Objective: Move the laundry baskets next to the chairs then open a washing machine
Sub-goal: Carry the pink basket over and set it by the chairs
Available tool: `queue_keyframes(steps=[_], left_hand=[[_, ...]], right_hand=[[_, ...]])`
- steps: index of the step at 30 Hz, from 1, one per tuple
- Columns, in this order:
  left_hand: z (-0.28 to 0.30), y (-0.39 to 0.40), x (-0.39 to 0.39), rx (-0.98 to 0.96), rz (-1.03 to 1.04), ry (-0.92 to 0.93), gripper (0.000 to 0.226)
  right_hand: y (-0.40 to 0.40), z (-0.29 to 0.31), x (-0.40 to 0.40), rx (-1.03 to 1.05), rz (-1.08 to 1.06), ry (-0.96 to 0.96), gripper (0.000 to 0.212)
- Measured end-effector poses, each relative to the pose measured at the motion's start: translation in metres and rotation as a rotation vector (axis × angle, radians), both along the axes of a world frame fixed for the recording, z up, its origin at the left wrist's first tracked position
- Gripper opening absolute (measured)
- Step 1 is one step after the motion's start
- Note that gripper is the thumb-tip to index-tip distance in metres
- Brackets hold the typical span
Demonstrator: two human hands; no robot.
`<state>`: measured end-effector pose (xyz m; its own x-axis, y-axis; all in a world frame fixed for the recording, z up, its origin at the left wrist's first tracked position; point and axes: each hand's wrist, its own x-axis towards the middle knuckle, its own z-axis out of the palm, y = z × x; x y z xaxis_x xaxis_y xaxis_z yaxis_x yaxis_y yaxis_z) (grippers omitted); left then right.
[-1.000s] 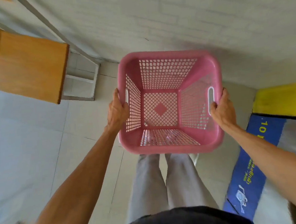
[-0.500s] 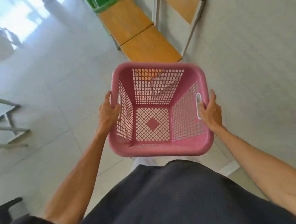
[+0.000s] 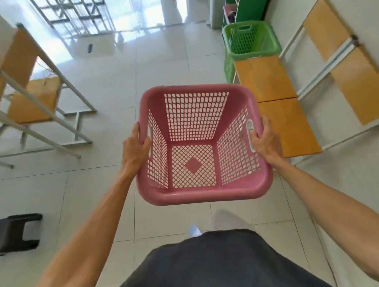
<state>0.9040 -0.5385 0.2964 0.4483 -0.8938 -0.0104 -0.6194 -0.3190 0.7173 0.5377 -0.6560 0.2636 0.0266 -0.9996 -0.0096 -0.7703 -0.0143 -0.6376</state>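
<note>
I hold an empty pink laundry basket point(image 3: 201, 193) in front of my waist, above the tiled floor. My left hand point(image 3: 134, 148) grips its left handle and my right hand point(image 3: 265, 140) grips its right handle. To the right, two wooden-seated chairs point(image 3: 280, 105) stand in a row against the white wall. A green laundry basket point(image 3: 249, 41) stands on the floor beyond the far chair. No washing machine is in view.
More wooden chairs with white metal frames point(image 3: 33, 100) stand on the left. A black stool point(image 3: 11, 233) sits at the lower left. A green shelf unit point(image 3: 248, 2) stands by the far right wall. An aisle of tiled floor point(image 3: 156, 62) runs ahead toward a bright doorway.
The view has swung from the wall corner round to the room. The pink basket stays in both hands, and the row of chairs and green basket now show on the right.
</note>
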Motion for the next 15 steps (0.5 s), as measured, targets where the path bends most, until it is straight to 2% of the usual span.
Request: queue_keyframes(steps=[7,15], left_hand=[[-0.012,-0.07,0.081,-0.014,0.036,0.008,0.051],[-0.02,-0.227,0.149,0.015,0.055,0.003,0.048]], right_hand=[[-0.104,-0.018,0.083,-0.007,0.093,-0.043,0.049],[-0.265,-0.029,0.156,0.033,0.096,-0.043,0.045]])
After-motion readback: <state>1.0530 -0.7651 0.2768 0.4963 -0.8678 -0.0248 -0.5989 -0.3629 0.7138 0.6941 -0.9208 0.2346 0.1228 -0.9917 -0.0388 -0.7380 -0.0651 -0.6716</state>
